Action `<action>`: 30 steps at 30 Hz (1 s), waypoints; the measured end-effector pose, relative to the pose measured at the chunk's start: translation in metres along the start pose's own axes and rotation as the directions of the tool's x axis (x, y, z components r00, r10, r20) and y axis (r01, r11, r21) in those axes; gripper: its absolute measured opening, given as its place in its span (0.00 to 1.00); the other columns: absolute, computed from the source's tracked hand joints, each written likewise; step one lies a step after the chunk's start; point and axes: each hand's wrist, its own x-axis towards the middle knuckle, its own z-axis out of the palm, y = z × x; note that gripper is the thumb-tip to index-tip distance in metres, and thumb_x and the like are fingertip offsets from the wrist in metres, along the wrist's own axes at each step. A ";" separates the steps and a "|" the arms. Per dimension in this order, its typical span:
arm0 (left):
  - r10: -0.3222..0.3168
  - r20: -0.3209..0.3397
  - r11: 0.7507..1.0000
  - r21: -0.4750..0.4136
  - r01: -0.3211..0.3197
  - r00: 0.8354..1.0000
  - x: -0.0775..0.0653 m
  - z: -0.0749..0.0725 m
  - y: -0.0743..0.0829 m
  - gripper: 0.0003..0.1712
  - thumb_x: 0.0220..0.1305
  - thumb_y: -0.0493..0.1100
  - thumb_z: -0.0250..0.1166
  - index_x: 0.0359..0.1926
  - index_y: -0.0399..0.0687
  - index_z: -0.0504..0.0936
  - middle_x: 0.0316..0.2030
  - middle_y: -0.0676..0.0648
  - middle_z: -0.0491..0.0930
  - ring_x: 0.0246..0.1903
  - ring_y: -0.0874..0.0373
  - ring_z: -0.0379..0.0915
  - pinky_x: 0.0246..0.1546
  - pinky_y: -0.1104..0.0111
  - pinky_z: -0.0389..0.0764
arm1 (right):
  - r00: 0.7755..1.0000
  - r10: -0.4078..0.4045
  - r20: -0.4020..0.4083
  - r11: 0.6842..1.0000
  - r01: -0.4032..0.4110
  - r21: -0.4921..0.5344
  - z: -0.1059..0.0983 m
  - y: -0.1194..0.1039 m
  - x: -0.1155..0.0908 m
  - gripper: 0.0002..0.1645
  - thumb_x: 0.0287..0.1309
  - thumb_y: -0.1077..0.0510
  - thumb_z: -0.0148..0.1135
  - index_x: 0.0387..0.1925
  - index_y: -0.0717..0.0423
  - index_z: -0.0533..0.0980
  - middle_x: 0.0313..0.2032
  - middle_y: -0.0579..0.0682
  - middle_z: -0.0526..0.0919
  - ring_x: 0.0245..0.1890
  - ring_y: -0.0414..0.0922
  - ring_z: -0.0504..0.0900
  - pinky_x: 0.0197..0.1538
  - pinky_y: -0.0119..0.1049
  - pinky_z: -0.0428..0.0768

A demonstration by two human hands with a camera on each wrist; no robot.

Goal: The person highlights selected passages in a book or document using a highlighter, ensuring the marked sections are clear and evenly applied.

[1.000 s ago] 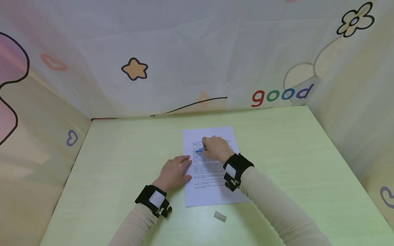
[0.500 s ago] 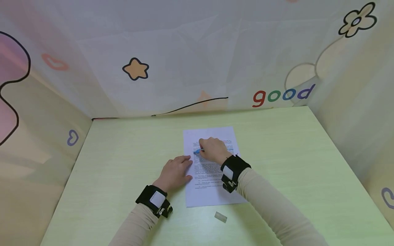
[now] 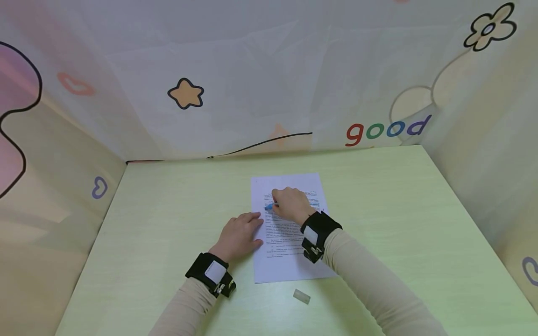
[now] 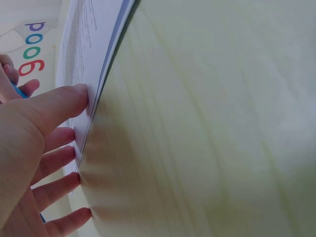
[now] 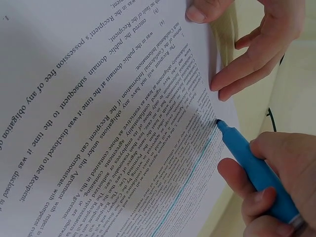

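Lying on the green table (image 3: 391,205), paper (image 3: 282,247) faces a backdrop (image 3: 260,79), probably cloth.

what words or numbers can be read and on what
"good": back wall
"3.": paper
"Recipient's possession free of any obligation": paper
"subsequent to the time it was disclosed": paper
"public domain at the time it was disclosed to the Recipient": paper
"will not have any obligations under this Agreement": paper
Other print on the paper: partly legible; dense lines too small.
Wrist straps: nothing readable.

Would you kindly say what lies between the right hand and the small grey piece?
Between the right hand and grey piece, the head view shows the printed paper, then a strip of bare tabletop.
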 end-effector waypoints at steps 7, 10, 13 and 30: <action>0.001 -0.005 1.000 -0.001 -0.001 1.000 0.000 0.001 0.000 0.32 0.52 0.54 0.64 0.57 0.46 0.72 0.61 0.46 0.66 0.59 0.52 0.59 0.52 0.56 0.69 | 1.000 0.004 0.003 1.000 -0.004 -0.002 0.001 0.000 0.001 0.07 0.56 0.55 0.57 0.31 0.54 0.72 0.22 0.47 0.75 0.18 0.41 0.71 0.21 0.33 0.69; 0.001 -0.010 1.000 0.007 -0.001 1.000 0.001 0.001 -0.001 0.32 0.52 0.54 0.65 0.57 0.46 0.72 0.60 0.46 0.66 0.59 0.52 0.59 0.51 0.56 0.70 | 1.000 0.001 0.000 1.000 -0.001 -0.006 0.000 -0.001 0.001 0.07 0.56 0.55 0.57 0.31 0.54 0.72 0.22 0.47 0.75 0.18 0.41 0.71 0.21 0.33 0.69; 0.005 -0.016 1.000 0.011 -0.005 1.000 0.001 0.001 -0.001 0.32 0.52 0.54 0.65 0.57 0.45 0.72 0.60 0.46 0.66 0.58 0.51 0.59 0.51 0.55 0.70 | 1.000 -0.004 -0.003 1.000 0.003 -0.019 0.000 -0.001 0.001 0.07 0.56 0.55 0.58 0.30 0.54 0.71 0.22 0.47 0.75 0.18 0.41 0.70 0.21 0.33 0.69; -0.002 -0.001 1.000 -0.005 0.002 1.000 0.000 0.000 0.000 0.32 0.53 0.53 0.64 0.57 0.45 0.72 0.60 0.46 0.66 0.59 0.51 0.59 0.52 0.55 0.69 | 1.000 -0.006 0.002 0.998 0.006 -0.061 0.000 -0.004 0.002 0.06 0.56 0.56 0.58 0.30 0.53 0.71 0.21 0.47 0.75 0.18 0.41 0.70 0.19 0.32 0.68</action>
